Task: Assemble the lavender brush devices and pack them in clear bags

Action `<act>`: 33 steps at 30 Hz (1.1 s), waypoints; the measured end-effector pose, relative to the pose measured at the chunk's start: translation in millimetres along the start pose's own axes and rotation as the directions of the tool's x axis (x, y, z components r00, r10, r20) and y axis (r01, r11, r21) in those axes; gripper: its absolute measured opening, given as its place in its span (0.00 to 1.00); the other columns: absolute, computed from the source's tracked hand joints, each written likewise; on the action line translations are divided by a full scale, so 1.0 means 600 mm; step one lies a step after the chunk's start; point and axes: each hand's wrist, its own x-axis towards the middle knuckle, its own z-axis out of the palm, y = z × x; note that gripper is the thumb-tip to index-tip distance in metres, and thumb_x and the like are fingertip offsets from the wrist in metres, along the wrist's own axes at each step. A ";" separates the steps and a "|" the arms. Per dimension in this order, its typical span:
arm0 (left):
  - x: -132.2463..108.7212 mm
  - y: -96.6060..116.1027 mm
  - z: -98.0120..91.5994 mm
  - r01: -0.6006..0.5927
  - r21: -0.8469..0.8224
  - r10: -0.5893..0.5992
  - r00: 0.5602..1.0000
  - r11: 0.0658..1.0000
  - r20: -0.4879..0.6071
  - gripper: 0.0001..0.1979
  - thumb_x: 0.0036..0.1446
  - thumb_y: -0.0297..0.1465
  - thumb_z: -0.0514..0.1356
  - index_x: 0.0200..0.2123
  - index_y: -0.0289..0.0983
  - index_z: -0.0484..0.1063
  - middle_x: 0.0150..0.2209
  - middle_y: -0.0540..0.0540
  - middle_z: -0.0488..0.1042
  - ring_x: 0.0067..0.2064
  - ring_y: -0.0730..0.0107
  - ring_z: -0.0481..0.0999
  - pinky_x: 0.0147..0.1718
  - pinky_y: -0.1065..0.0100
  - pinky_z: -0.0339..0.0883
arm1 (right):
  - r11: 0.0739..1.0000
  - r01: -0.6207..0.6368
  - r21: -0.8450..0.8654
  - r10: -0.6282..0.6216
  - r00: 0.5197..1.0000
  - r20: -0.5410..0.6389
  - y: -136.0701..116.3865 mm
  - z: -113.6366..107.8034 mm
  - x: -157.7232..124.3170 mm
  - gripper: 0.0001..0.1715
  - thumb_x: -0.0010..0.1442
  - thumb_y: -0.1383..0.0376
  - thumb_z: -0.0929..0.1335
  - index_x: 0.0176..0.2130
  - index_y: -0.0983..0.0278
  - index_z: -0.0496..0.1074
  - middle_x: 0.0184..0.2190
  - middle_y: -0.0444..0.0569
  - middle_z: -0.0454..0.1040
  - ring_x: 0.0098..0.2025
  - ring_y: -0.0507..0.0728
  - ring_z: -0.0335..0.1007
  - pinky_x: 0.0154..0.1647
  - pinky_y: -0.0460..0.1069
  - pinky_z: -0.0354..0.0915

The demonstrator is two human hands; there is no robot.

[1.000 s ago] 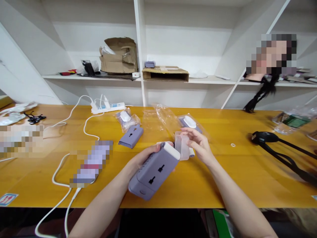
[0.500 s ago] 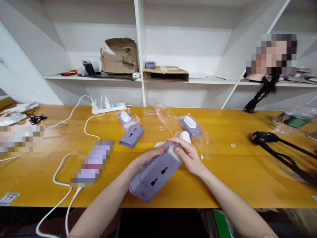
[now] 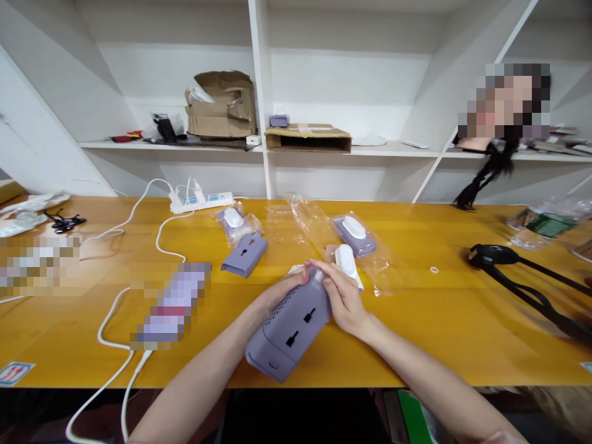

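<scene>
A purple plastic housing (image 3: 289, 333) is held between my two hands, tilted above the front of the table. Dotted holes run along its left side, and two black keyhole slots show on its face. My left hand (image 3: 289, 290) is closed round the far left edge. On the far right end, my right hand (image 3: 345, 302) grips with bent fingers, its thumb by a small whitish part (image 3: 318, 275) at the end. The fingertips partly hide that end. Just behind my hands lies a white oval piece (image 3: 346, 262); another ribbed white piece (image 3: 296, 269) is mostly covered.
A purple slotted cover (image 3: 245, 254) and two bagged purple-and-white units (image 3: 234, 219) lie farther back. A charging phone (image 3: 173, 302) with cables is at left, near a power strip (image 3: 208, 200). Black straps (image 3: 497, 254) and a bottle (image 3: 548, 223) occupy the right. White shelves (image 3: 393, 148) stand behind.
The housing has shifted slightly right and toward me. My right hand has closed farther over its far end, covering more of the whitish part, while the white oval piece behind shows more.
</scene>
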 end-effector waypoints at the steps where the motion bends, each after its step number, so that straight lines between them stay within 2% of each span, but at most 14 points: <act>1: 0.001 0.000 0.001 0.020 -0.016 -0.020 1.000 1.000 0.006 0.34 0.47 0.47 0.62 0.55 0.38 0.64 0.38 0.40 0.77 0.37 0.56 0.77 0.41 0.56 0.66 | 0.999 -0.033 0.006 0.033 0.999 0.011 0.000 0.000 0.001 0.22 0.66 0.66 0.56 0.57 0.55 0.61 0.50 0.49 0.71 0.52 0.57 0.66 0.53 0.57 0.61; 4: 0.004 0.000 -0.004 0.094 -0.052 -0.091 0.995 0.994 0.046 0.32 0.49 0.49 0.59 0.50 0.31 0.68 0.33 0.38 0.78 0.32 0.57 0.77 0.39 0.55 0.67 | 0.994 -0.109 0.020 0.107 0.992 0.062 -0.002 -0.003 0.010 0.22 0.66 0.64 0.55 0.57 0.54 0.61 0.52 0.48 0.70 0.54 0.57 0.65 0.55 0.57 0.60; 6: 0.007 0.001 -0.011 0.127 -0.060 -0.122 0.990 0.990 0.075 0.31 0.51 0.49 0.56 0.48 0.29 0.69 0.32 0.36 0.78 0.32 0.56 0.78 0.38 0.56 0.68 | 0.991 -0.130 0.018 0.128 0.987 0.097 -0.004 -0.008 0.016 0.22 0.66 0.62 0.55 0.59 0.53 0.59 0.54 0.48 0.68 0.56 0.58 0.62 0.57 0.59 0.57; 8: 0.008 0.003 -0.017 0.122 -0.071 -0.113 0.988 0.990 0.109 0.32 0.53 0.50 0.53 0.51 0.30 0.67 0.33 0.36 0.78 0.33 0.54 0.78 0.36 0.57 0.68 | 0.989 -0.147 0.028 0.144 0.985 0.092 -0.004 -0.013 0.021 0.24 0.66 0.59 0.57 0.60 0.52 0.57 0.57 0.48 0.65 0.58 0.59 0.60 0.59 0.60 0.54; 10: 0.007 0.008 -0.022 0.067 -0.091 -0.056 0.991 0.994 0.123 0.34 0.53 0.50 0.53 0.57 0.34 0.61 0.36 0.36 0.78 0.33 0.52 0.78 0.33 0.58 0.68 | 0.980 -0.182 0.074 0.180 0.983 0.043 0.000 -0.018 0.022 0.25 0.65 0.57 0.58 0.60 0.52 0.56 0.59 0.49 0.63 0.58 0.59 0.60 0.59 0.61 0.54; 13: 0.005 0.021 -0.027 -0.084 -0.151 0.093 0.995 0.985 0.047 0.36 0.53 0.50 0.52 0.61 0.38 0.55 0.41 0.37 0.77 0.33 0.52 0.78 0.31 0.59 0.68 | 0.945 -0.274 0.180 0.281 0.959 -0.018 0.009 -0.020 0.020 0.23 0.64 0.55 0.59 0.57 0.54 0.61 0.56 0.50 0.65 0.54 0.59 0.63 0.55 0.58 0.59; 15: 0.004 0.030 -0.029 -0.168 -0.186 0.160 0.985 0.968 -0.056 0.36 0.54 0.50 0.50 0.59 0.32 0.58 0.41 0.34 0.77 0.33 0.52 0.78 0.32 0.59 0.68 | 0.911 -0.340 0.234 0.350 0.937 -0.003 0.014 -0.017 0.018 0.22 0.63 0.54 0.60 0.55 0.55 0.63 0.54 0.50 0.67 0.51 0.59 0.66 0.52 0.57 0.62; 18: 0.005 0.037 -0.029 -0.236 -0.236 0.187 0.959 0.942 -0.212 0.37 0.55 0.52 0.47 0.53 0.24 0.65 0.37 0.32 0.77 0.35 0.53 0.78 0.34 0.59 0.68 | 0.861 -0.417 0.291 0.414 0.907 0.076 0.018 -0.006 0.013 0.24 0.61 0.53 0.62 0.55 0.56 0.62 0.54 0.52 0.67 0.48 0.58 0.68 0.51 0.57 0.63; 21: 0.008 0.033 -0.024 -0.350 -0.300 0.258 0.916 0.887 -0.306 0.35 0.56 0.51 0.44 0.51 0.27 0.67 0.38 0.34 0.77 0.40 0.54 0.77 0.41 0.57 0.68 | 0.794 -0.492 0.356 0.453 0.870 0.192 0.012 0.009 0.007 0.29 0.58 0.53 0.65 0.58 0.56 0.59 0.54 0.53 0.66 0.47 0.57 0.69 0.50 0.57 0.64; 24: 0.010 0.026 -0.016 -0.396 -0.306 0.298 0.899 0.866 -0.320 0.36 0.56 0.53 0.42 0.53 0.30 0.66 0.43 0.35 0.76 0.44 0.51 0.75 0.45 0.53 0.66 | 0.686 -0.568 0.455 0.464 0.823 0.327 0.000 0.022 0.004 0.33 0.57 0.54 0.66 0.59 0.56 0.57 0.51 0.51 0.69 0.48 0.57 0.69 0.49 0.56 0.65; 27: 0.009 0.025 -0.009 -0.415 -0.236 0.324 0.882 0.879 -0.343 0.34 0.58 0.51 0.42 0.53 0.30 0.66 0.44 0.36 0.76 0.45 0.51 0.75 0.46 0.53 0.65 | 0.588 -0.590 0.553 0.447 0.807 0.385 -0.010 0.022 0.008 0.34 0.53 0.58 0.69 0.58 0.56 0.59 0.49 0.48 0.71 0.49 0.57 0.68 0.52 0.55 0.64; 31: 0.007 0.029 -0.006 -0.456 -0.146 0.388 0.857 0.878 -0.339 0.34 0.58 0.52 0.42 0.54 0.32 0.65 0.44 0.38 0.76 0.48 0.52 0.73 0.49 0.55 0.63 | 0.506 -0.617 0.603 0.536 0.772 0.341 -0.009 0.007 0.015 0.31 0.52 0.61 0.70 0.55 0.55 0.64 0.47 0.47 0.74 0.47 0.57 0.70 0.48 0.54 0.66; 33: 0.009 0.027 -0.007 -0.470 -0.102 0.419 0.851 0.877 -0.316 0.33 0.57 0.53 0.44 0.54 0.35 0.64 0.46 0.41 0.75 0.49 0.53 0.72 0.50 0.55 0.62 | 0.516 -0.599 0.612 0.564 0.776 0.284 -0.005 0.003 0.016 0.31 0.52 0.61 0.70 0.55 0.56 0.64 0.47 0.47 0.74 0.46 0.57 0.71 0.47 0.53 0.67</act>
